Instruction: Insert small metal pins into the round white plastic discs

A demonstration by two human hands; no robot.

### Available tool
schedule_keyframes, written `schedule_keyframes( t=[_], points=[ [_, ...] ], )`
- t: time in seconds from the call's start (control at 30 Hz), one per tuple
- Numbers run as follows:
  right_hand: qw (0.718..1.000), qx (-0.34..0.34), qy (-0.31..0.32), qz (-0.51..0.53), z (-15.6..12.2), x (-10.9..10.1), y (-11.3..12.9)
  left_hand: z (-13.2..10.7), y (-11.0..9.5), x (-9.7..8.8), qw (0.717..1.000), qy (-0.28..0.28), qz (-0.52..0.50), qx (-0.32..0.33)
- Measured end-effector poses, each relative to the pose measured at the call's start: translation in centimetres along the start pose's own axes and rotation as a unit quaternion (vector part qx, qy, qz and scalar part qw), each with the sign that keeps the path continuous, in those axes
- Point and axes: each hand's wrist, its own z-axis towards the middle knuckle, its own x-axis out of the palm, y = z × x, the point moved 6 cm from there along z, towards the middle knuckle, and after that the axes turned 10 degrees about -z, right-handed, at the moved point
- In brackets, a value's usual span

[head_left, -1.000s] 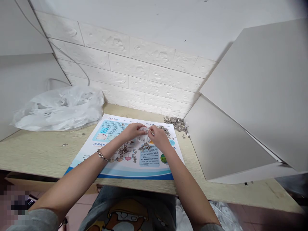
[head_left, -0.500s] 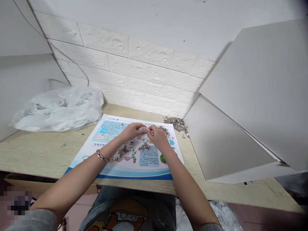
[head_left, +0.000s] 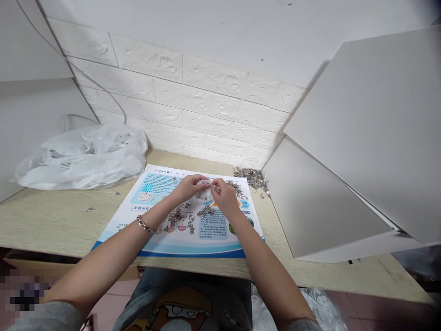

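My left hand point(head_left: 188, 187) and my right hand point(head_left: 224, 196) meet over the printed blue and white sheet point(head_left: 161, 234) on the wooden table. Both are closed in a pinch around a small white piece point(head_left: 204, 191) held between them; the right fingers also seem to pinch a tiny metal part against it. Small heaps of little silver metal parts point(head_left: 179, 216) lie on the sheet just below my hands. A beaded bracelet point(head_left: 146, 225) sits on my left wrist.
A larger heap of silver parts point(head_left: 251, 177) lies by the brick wall at the sheet's far right corner. A crumpled white plastic bag point(head_left: 86, 156) rests at the left. Large grey boards point(head_left: 344, 161) lean over the table's right side. A stray part point(head_left: 91, 208) lies left.
The hands stay together on the white piece and have shifted very slightly away from me; the piece looks more tucked between the fingers than a second ago.
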Motion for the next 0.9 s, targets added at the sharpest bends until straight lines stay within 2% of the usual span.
schedule_keyframes(
  t=[0.23, 0.43, 0.63, 0.7, 0.8, 0.9],
  points=[
    [1.000, -0.016, -0.008, 0.013, 0.0, 0.1, 0.1, -0.1, 0.0, 0.4, 0.999, 0.035, -0.033, -0.020],
    [1.000, 0.006, 0.000, 0.025, 0.0, 0.2, 0.0, -0.1, 0.1, 0.2, 1.000, 0.023, 0.010, -0.001],
    [0.993, -0.014, 0.003, -0.120, -0.1, -0.3, 0.8, -0.1, -0.1, 0.3, 0.997, 0.017, 0.066, 0.029],
    [0.991, -0.007, 0.001, -0.135, -0.1, -0.3, 0.9, -0.1, -0.2, 0.3, 0.996, 0.013, 0.078, 0.029],
    [0.996, 0.021, -0.003, -0.085, 0.0, -0.2, 0.6, -0.2, -0.2, 0.4, 0.997, 0.017, 0.070, 0.024],
    [0.997, 0.076, -0.014, 0.033, 0.1, -0.2, -0.1, -0.2, -0.3, 0.6, 0.999, 0.023, 0.043, 0.021]
  ],
)
